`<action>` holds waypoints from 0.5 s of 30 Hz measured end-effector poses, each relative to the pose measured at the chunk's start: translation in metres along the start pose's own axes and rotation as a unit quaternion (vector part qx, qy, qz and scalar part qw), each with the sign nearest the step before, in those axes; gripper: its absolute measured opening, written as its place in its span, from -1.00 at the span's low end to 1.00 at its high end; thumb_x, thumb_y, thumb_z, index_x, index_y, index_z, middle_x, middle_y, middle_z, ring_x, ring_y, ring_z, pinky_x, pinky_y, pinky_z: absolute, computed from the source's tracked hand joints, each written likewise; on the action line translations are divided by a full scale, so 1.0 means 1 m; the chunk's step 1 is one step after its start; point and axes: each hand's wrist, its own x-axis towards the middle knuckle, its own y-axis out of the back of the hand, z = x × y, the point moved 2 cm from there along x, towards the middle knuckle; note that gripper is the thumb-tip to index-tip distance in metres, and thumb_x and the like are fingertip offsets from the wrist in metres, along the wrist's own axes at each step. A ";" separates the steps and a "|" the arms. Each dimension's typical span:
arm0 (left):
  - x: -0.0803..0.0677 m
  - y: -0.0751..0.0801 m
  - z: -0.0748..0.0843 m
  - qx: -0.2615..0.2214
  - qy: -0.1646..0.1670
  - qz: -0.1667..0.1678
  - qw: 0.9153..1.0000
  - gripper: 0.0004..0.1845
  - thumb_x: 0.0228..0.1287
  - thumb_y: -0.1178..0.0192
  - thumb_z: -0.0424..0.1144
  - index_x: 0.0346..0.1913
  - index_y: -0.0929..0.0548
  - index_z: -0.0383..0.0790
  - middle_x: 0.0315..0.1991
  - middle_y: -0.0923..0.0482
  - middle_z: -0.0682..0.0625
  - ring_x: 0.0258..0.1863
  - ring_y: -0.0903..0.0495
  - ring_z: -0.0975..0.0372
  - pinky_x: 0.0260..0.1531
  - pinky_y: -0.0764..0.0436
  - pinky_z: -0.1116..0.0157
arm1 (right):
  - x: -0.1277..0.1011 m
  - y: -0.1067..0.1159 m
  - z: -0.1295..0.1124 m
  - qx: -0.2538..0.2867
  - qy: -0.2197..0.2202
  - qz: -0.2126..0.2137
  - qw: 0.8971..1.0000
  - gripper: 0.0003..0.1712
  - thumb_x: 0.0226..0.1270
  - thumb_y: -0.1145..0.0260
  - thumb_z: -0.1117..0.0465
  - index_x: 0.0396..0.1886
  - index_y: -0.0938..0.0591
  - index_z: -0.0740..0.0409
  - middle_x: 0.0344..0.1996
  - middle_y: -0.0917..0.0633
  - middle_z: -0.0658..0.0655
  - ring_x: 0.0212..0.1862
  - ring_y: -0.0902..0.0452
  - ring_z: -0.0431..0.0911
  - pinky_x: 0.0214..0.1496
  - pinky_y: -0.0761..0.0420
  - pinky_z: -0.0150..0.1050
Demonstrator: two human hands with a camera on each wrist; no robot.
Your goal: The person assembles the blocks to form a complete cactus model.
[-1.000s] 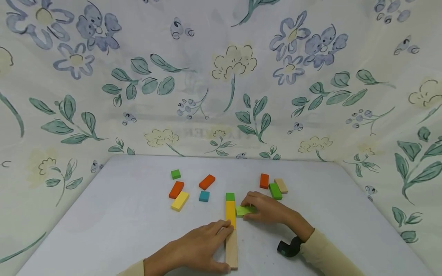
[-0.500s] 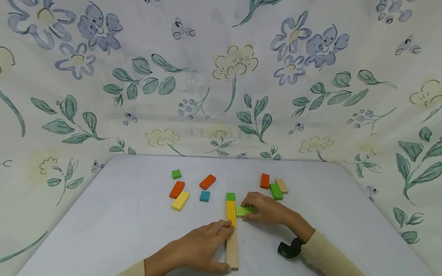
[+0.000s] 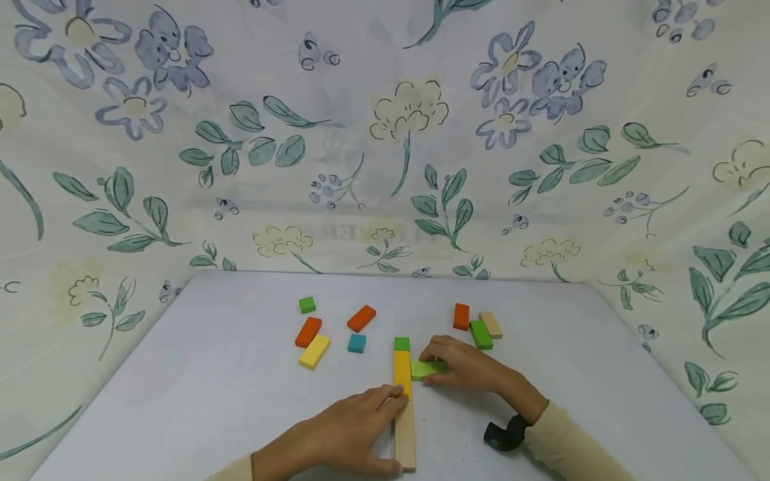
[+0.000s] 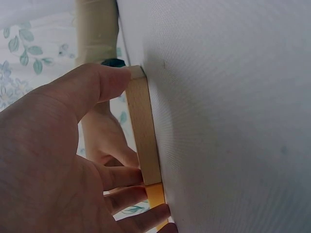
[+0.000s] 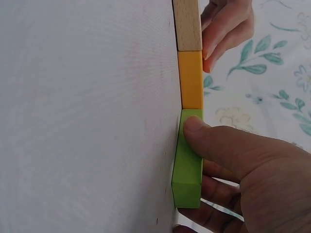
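Three blocks lie end to end in a line on the white table (image 3: 228, 374): a small green block (image 3: 401, 344), a yellow block (image 3: 402, 373) and a long plain wooden block (image 3: 404, 434). My left hand (image 3: 385, 427) rests against the left side of the wooden block (image 4: 146, 131), its thumb (image 4: 97, 87) by the near end and its fingers at the joint with the yellow block (image 4: 156, 194). My right hand (image 3: 434, 366) pinches a light green block (image 3: 426, 367), which lies crosswise with its end against the yellow block (image 5: 191, 80). My thumb (image 5: 204, 138) presses on the light green block (image 5: 188, 165).
Loose blocks lie farther back: a small green one (image 3: 307, 304), two orange ones (image 3: 308, 331) (image 3: 361, 318), a yellow one (image 3: 314, 351) and a teal one (image 3: 357, 343) on the left. An orange (image 3: 460, 316), a dark green (image 3: 480, 334) and a tan block (image 3: 490, 324) lie on the right. Flowered cloth walls surround the table.
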 end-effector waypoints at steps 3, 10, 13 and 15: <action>0.000 0.000 0.000 0.000 0.001 -0.001 1.000 -0.06 0.00 -0.05 0.46 0.39 -0.17 0.03 0.40 -0.10 0.08 0.28 -0.30 0.23 0.14 -0.50 0.20 | 0.000 0.000 -0.001 0.001 0.001 0.000 1.000 -0.60 0.07 -0.37 -0.12 -0.11 -0.60 -0.12 -0.23 -0.56 -0.21 -0.21 -0.41 -0.33 -0.06 -0.55 -0.45; 0.000 0.000 0.000 -0.002 0.000 -0.001 1.000 -0.06 0.00 -0.05 0.46 0.39 -0.17 0.02 0.40 -0.10 0.08 0.28 -0.30 0.22 0.14 -0.50 0.19 | -0.001 0.001 -0.002 0.003 0.007 0.003 1.000 -0.62 0.07 -0.38 -0.10 -0.12 -0.60 -0.12 -0.24 -0.55 -0.22 -0.22 -0.39 -0.33 -0.09 -0.55 -0.46; -0.001 0.001 0.001 0.000 -0.003 0.003 1.000 -0.06 0.01 -0.05 0.45 0.39 -0.18 0.01 0.40 -0.10 0.07 0.28 -0.30 0.22 0.14 -0.50 0.20 | -0.001 0.001 -0.002 0.004 0.010 0.005 1.000 -0.63 0.07 -0.39 -0.09 -0.13 -0.60 -0.12 -0.25 -0.55 -0.22 -0.23 -0.39 -0.33 -0.10 -0.54 -0.47; -0.001 0.001 0.001 0.001 -0.003 0.004 1.000 -0.07 0.01 -0.04 0.46 0.39 -0.18 0.01 0.40 -0.10 0.07 0.28 -0.30 0.23 0.14 -0.50 0.20 | -0.001 0.001 -0.002 0.005 0.012 0.005 1.000 -0.63 0.07 -0.39 -0.09 -0.13 -0.60 -0.12 -0.25 -0.55 -0.23 -0.23 -0.39 -0.33 -0.09 -0.54 -0.47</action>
